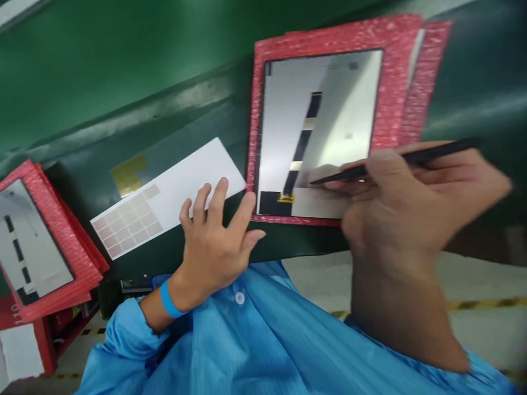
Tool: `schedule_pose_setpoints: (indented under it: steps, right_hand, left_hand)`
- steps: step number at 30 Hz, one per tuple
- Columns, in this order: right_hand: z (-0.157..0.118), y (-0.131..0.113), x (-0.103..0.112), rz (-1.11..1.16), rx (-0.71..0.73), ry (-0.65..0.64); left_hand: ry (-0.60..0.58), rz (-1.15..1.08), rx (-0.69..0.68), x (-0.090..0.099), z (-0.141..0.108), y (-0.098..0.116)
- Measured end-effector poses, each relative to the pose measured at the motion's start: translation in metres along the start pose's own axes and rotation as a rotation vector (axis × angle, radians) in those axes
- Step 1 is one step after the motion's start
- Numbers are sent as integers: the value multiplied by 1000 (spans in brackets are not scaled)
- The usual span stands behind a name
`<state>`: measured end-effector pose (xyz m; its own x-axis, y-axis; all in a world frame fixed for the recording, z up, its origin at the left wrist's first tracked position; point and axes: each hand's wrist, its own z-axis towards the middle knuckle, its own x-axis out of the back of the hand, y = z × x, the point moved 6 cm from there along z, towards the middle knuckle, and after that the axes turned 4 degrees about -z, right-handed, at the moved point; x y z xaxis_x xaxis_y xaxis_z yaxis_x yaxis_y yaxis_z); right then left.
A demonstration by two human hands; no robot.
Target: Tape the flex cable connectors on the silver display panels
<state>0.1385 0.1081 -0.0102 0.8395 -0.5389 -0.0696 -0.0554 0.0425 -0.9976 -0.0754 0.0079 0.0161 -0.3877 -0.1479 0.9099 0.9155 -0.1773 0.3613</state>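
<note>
My right hand is closed around black pointed tweezers, seen from the side. Their tip hovers over or touches a flat display panel, close to the lower end of its dark flex cable; contact cannot be made out. The panel lies on red bubble-wrap padding. My left hand has its fingers spread, fingertips over the lower edge of a white sheet of stickers. Pale square stickers fill the sheet's left end.
At the far left, another display panel rests on a stack of red bubble-wrap sheets. A yellow patch lies behind the sticker sheet on the green work surface. A red bin stands below at the left.
</note>
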Motion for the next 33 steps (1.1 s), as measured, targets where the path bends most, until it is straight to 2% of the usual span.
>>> schedule_pose_setpoints:
  steps: [3,5,7,10,13,17,25,33]
  right_hand:
    - [-20,-14,-29,-18,36,-135]
    - [-41,-20,-68,-17,38,-344]
    - [-65,-17,-117,13,1,-608]
    - [-88,0,-179,11,-12,-889]
    - [-94,22,-212,-33,2,-1035]
    - [-92,39,-213,-74,0,-1053]
    - [-88,36,-204,-121,40,-995]
    - [-87,36,-212,-168,38,-1095]
  left_hand:
    - [187,-33,124,37,-26,-55]
    - [244,-8,222,49,-43,-90]
    - [200,30,271,46,-52,-112]
    - [123,65,263,35,-54,-119]
    - [129,67,252,32,-51,-113]
    - [127,59,263,33,-50,-110]
    - [111,43,278,32,-48,-110]
    - [100,42,296,31,-46,-110]
